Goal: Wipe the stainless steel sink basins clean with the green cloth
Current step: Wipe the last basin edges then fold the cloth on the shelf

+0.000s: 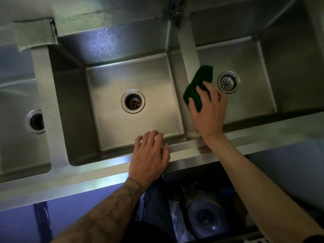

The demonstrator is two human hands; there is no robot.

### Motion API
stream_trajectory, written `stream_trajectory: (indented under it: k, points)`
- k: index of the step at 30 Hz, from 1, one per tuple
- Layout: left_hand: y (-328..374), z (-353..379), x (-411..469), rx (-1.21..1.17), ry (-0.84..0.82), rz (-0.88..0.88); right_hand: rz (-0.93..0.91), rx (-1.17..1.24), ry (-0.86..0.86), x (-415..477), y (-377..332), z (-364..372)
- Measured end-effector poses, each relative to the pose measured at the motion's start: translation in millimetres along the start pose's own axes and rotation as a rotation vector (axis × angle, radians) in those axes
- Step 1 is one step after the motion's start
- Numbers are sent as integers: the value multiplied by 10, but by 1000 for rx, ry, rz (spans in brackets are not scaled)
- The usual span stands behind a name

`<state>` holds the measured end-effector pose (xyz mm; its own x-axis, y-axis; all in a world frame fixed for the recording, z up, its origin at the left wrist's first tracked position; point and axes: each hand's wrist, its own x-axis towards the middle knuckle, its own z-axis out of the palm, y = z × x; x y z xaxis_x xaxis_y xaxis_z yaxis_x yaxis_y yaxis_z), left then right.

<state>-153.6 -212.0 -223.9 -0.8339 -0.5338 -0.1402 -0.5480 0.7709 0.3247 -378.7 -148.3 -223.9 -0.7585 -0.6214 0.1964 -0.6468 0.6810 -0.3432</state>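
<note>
steel sink [78, 174], front rim: my left hand [149, 158] rests loose-fingered at 6 o'clock; my right hand [208, 111] grips the green cloth [198, 85] at 3 o'clock.

The single wide-angle head camera is looking almost straight down from above the sink's front rim [87, 174], hovering close over the middle basin [108, 79] and catching parts of the left basin [15, 141] and right basin [254, 102].
</note>
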Motion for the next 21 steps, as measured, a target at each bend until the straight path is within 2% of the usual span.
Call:
stream_trajectory:
  k: [5,11,14,17,21]
  points:
    - [3,10,1,3,4,14,41,-30,36,996,-237,289]
    - [7,-21,2,8,-17,23,48,-57,79,722,-231,303]
    - [9,-24,0,3,-13,28,79,-84,94,1173,-345,436]
    - [15,-23,10,4,2,21,90,-54,39,1609,-462,533]
    - [10,-30,15,0,2,13,56,-84,101,1359,-372,538]
